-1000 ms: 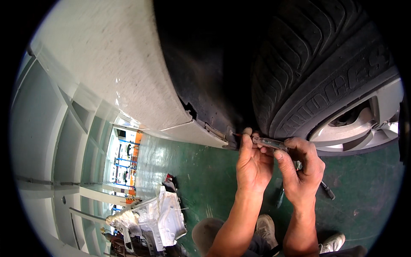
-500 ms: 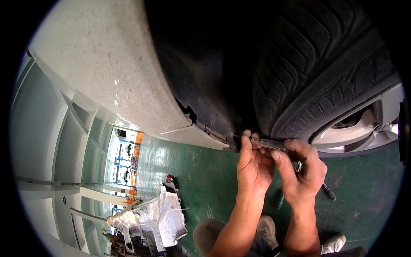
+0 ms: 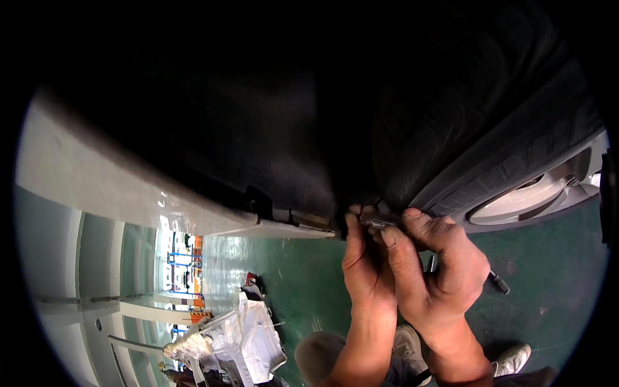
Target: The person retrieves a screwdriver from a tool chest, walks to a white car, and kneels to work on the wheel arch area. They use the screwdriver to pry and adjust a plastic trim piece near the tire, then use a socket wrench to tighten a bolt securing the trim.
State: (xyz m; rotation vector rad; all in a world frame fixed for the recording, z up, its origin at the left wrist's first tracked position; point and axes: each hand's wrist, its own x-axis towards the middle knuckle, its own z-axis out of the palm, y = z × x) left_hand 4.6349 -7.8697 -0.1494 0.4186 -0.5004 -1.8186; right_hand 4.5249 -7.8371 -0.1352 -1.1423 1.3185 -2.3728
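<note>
Both hands raised to the lower lip of a car's wheel arch, side by side and touching. Left hand with fingers stretched upward, tips pressed at the dark edge of the arch; cannot tell whether that grip is closed on anything. Right hand at 3 o'clock of the left, clenched round a slim screwdriver: metal tip poking out at 10 o'clock of the fist, just above the left fingertips; dark handle end jutting out at 4 o'clock, past the heel of the palm. Tyre filling the upper right, at 12 to 1 o'clock of the hands, with a silver rim at 2 o'clock. White body panel sweeping off at 9 o'clock. Green floor below, white shoes at 5 o'clock, crumpled plastic sheeting at 8 o'clock
</note>
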